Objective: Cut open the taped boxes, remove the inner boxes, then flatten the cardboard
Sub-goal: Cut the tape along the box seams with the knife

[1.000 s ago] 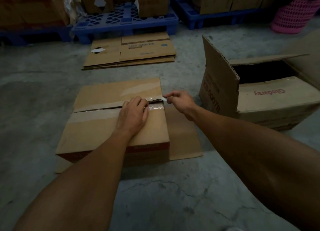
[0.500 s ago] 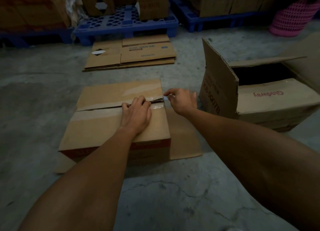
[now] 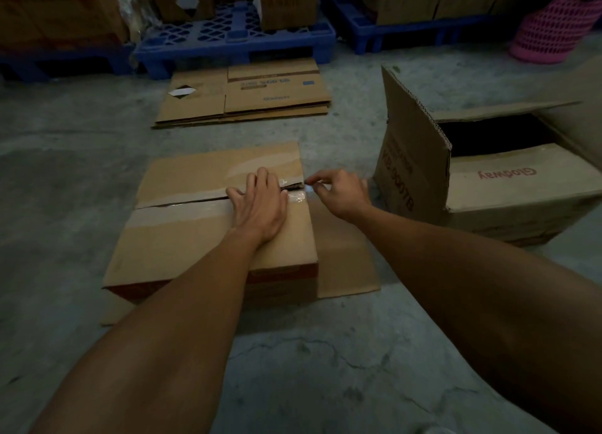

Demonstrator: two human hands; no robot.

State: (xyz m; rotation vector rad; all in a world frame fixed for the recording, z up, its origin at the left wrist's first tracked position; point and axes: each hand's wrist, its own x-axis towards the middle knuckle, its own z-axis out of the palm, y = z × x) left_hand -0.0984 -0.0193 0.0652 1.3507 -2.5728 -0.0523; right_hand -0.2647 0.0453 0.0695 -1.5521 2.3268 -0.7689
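Dim light, cracked grey concrete floor [image 3: 325,368], blue plastic pallets [image 3: 234,39] behind, pink mesh basket [image 3: 550,32] far right

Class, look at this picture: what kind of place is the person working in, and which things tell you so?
Probably a warehouse or stockroom: blue plastic pallets loaded with cartons, a bare concrete floor, and a stack of flattened cardboard.

Two bare forearms are showing from the elbows down, with no sleeves, gloves, watch or rings visible on them. The left hand [image 3: 260,205] and right hand [image 3: 342,192] are showing uncovered fingers; finer detail is getting lost in dim light.
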